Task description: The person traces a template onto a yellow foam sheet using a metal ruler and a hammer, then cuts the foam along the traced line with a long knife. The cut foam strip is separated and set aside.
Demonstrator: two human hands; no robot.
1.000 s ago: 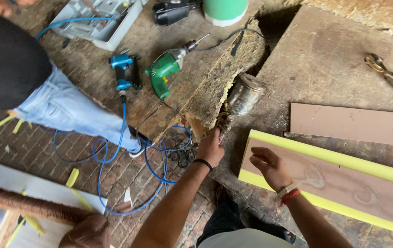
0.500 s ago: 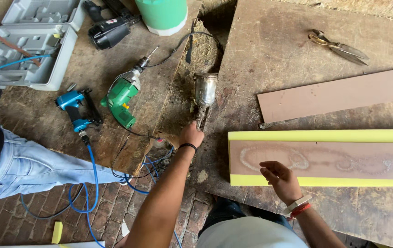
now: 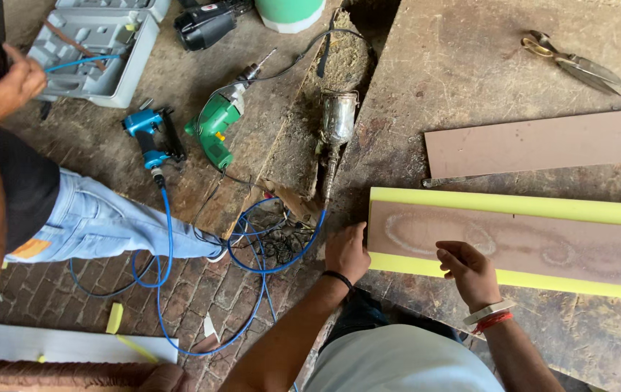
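A long brown board with yellow edging lies on the rough workbench. My left hand rests at the board's left end, fingers on its corner, holding nothing. Fingers apart, my right hand touches the board's near yellow edge. A plain brown strip lies just beyond the board. A metal spray gun sits at the bench's left edge, above my left hand.
Metal shears lie at the bench's far right. On the floor are a green drill, a blue nail gun with blue hose, and a grey tool case. Another person in jeans stands at left.
The view has shifted; my left hand has come down from near the spray gun to the board's left end. My right hand stays on the board's near edge.
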